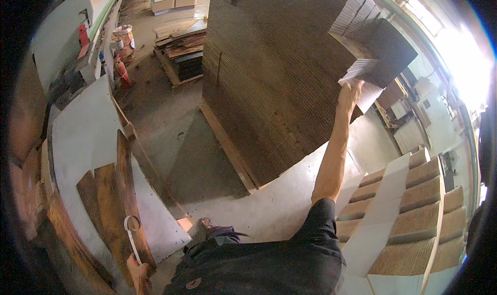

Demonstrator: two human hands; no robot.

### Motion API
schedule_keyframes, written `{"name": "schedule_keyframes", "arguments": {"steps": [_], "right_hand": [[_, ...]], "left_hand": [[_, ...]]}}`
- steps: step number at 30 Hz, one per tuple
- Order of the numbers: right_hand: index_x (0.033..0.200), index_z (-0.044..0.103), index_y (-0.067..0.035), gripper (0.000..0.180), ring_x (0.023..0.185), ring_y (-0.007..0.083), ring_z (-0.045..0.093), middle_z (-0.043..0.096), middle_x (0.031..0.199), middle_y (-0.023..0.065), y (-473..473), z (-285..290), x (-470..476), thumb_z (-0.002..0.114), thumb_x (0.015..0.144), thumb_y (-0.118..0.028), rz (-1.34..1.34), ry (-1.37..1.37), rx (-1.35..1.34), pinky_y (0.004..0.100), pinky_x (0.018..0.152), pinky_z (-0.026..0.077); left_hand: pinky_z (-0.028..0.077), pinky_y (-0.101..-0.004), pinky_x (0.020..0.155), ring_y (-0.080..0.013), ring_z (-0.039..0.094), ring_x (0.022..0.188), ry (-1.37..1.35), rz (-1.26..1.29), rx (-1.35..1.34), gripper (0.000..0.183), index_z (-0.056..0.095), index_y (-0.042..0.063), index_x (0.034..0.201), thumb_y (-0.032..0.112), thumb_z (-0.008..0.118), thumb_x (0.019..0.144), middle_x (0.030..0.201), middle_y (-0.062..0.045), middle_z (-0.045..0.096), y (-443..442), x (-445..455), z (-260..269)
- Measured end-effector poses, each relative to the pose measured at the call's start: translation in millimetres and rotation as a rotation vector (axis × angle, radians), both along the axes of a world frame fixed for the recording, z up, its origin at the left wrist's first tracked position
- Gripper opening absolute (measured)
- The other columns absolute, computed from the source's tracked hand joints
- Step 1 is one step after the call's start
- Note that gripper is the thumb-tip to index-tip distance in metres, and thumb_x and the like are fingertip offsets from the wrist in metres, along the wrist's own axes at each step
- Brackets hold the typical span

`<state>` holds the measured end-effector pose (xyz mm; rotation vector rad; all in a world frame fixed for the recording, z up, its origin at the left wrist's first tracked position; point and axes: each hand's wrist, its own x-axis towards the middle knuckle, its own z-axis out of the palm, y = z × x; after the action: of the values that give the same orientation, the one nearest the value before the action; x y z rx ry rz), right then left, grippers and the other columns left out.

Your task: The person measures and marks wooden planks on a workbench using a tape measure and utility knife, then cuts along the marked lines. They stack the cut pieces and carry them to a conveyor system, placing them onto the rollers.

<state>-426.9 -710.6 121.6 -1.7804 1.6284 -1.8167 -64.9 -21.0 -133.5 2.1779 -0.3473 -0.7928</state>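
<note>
At the lower left, my left hand (138,271) is closed around a narrow white strip (132,240), whose far end curls into a loop. It hangs over brown boards (126,186) lying on a pale, sloping panel (83,128). My right arm reaches out to a tall stack of corrugated cardboard (268,89) standing in front of me. The right hand (351,90) grips the edge of white-faced cardboard (369,97) at the stack's right corner. Its fingertips are partly hidden against the white pieces.
A wooden pallet (229,151) lies under the tall stack. More bundled cardboard (411,217) rises close on my right. At the far left are a fire extinguisher (122,72), a paper sack (124,42) and a lower pile of sheets (182,42). Concrete floor (186,151) runs between.
</note>
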Motion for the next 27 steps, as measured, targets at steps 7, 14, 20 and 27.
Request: {"name": "schedule_keyframes", "arguments": {"steps": [7, 14, 20, 27], "right_hand": [[0.12, 0.042, 0.011, 0.055, 0.119, 0.0455, 0.044, 0.047, 0.125, 0.0284, -60.1, -32.6, 18.5, 0.061, 0.07, -0.003, -0.285, 0.394, -0.04, 0.047, 0.105, 0.034], [0.132, 0.038, 0.011, 0.064, 0.126, 0.0436, 0.041, 0.045, 0.132, 0.0297, -35.5, -13.3, -4.9, 0.06, 0.074, -0.002, -0.131, 0.564, 0.168, 0.0452, 0.109, 0.032], [0.129, 0.052, 0.0, 0.051, 0.109, 0.0325, 0.055, 0.058, 0.121, 0.021, 100.8, -92.8, 117.3, 0.063, 0.079, 0.001, 0.414, 0.387, -0.24, 0.0439, 0.092, 0.044], [0.113, 0.065, -0.004, 0.047, 0.11, 0.0325, 0.058, 0.061, 0.119, 0.0181, 411.4, -241.3, 274.8, 0.077, 0.076, -0.03, 1.791, 0.539, 0.332, 0.0416, 0.095, 0.048]], "left_hand": [[0.044, -0.0295, 0.059, -0.0186, 0.055, 0.062, -0.08, 0.046, -0.079, 0.027, 0.056, -0.001, 0.087, -0.003, 0.06, 0.06, 0.071, -0.005, 0.054, 21.5, 4.8, -35.2], [0.045, -0.0301, 0.061, -0.0178, 0.057, 0.065, -0.303, 0.031, 0.182, 0.022, 0.059, -0.004, 0.086, 0.001, 0.06, 0.065, 0.072, -0.009, 0.06, -19.3, -20.2, 22.2], [0.048, -0.04, 0.061, -0.0313, 0.063, 0.062, -0.219, -0.003, 0.089, 0.014, 0.061, -0.003, 0.074, 0.007, 0.062, 0.065, 0.066, -0.021, 0.059, -27.3, -19.7, 42.7], [0.048, -0.0445, 0.075, -0.042, 0.062, 0.087, -0.139, 0.155, 0.334, 0.042, 0.053, -0.002, 0.094, 0.019, 0.069, 0.062, 0.089, -0.025, 0.062, -19.7, -22.4, 20.9]]}}
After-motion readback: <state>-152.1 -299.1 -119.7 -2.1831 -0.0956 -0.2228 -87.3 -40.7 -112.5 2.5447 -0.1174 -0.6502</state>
